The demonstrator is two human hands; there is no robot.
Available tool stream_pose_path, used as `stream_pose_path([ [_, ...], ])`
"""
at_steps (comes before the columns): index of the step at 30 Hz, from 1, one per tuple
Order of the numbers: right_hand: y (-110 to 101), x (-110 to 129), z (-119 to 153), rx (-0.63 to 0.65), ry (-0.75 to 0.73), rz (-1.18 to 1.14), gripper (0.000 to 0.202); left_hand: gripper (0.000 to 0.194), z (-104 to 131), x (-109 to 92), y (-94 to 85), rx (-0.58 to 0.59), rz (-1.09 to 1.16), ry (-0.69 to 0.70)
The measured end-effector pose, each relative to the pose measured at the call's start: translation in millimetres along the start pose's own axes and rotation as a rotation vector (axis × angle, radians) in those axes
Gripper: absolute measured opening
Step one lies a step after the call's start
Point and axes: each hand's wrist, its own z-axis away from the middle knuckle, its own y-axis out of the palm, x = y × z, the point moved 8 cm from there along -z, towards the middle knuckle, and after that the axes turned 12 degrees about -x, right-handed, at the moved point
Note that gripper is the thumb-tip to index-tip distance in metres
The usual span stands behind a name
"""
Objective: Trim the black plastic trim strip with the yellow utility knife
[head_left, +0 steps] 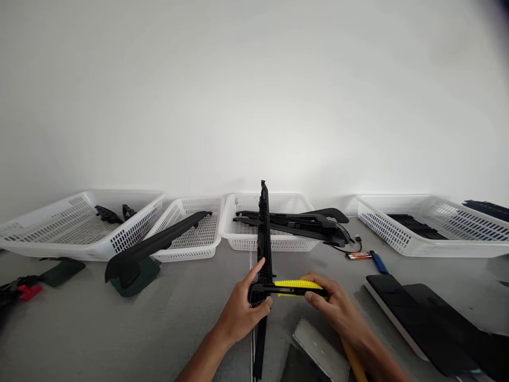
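Observation:
My left hand [241, 313] is closed around a long, narrow black plastic strip [264, 239] with a ribbed inner face. The strip stands lengthwise away from me, its far end above a basket. In my right hand [338, 303] is a yellow and black utility knife [298, 285], pinched between thumb and fingers near its right end. The knife lies across the strip, its black front end at my left hand. Whether its blade is out or touches the plastic, I cannot tell.
Behind the strip, a white basket [238, 241] holds several black plastic pieces [302, 223]. Other white baskets [59, 249] line the wall. A long black part [147, 249] leans over one basket's rim. A broad scraper [320, 347] lies under my right forearm; dark flat panels [413, 313] sit to the right.

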Motion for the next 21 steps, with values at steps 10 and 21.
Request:
stream_pose_path([
  [10,-5.9,0.4,-2.8,-0.013,0.01,-0.039,0.037,0.086,0.4,3.7,-3.8,-0.003,-0.005,-0.041],
  [21,-7.1,-3.3,-3.6,-0.018,0.004,-0.031,0.038,0.09,0.3,4.8,-4.0,0.007,0.006,-0.066],
])
